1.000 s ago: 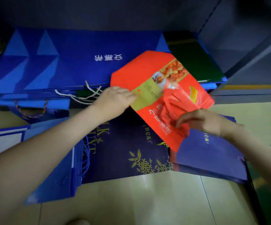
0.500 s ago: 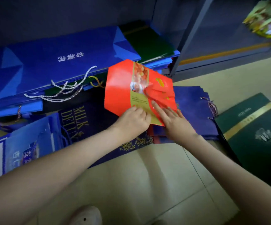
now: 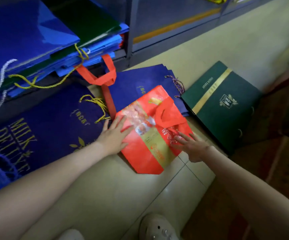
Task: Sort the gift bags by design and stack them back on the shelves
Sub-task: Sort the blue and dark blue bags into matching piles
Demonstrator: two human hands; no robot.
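Lowered from where both hands held it tilted up in front of the shelf 0.5 s earlier, the red gift bag [image 3: 149, 153] now lay flat on the tiled floor [image 3: 105, 191]. Nearest the camera, 1 pale shoe [image 3: 157, 227] showed at the bottom edge. Beyond it, the left hand [image 3: 113, 135] pressed flat on the bag's left part, fingers straight and spread, gripping nothing. The right hand [image 3: 191, 144] rested on the bag's right edge, also with fingers straight and spread, holding nothing. The bag's own red handle [image 3: 168, 115] lay folded over its printed face. Its far corner overlapped a stack of navy bags [image 3: 140, 80], and to its left lay a large navy bag [image 3: 50, 129] with gold lettering, touching the left hand's fingertips. To the right of the navy stack, a dark green bag [image 3: 223, 108] with a gold stripe lay flat on the floor. A second red handle loop [image 3: 102, 78] stuck out from beneath the shelf pile. Farthest off, blue bags [image 3: 24, 37] with white and yellow cords were stacked on the low shelf, left of its grey post [image 3: 130, 32].
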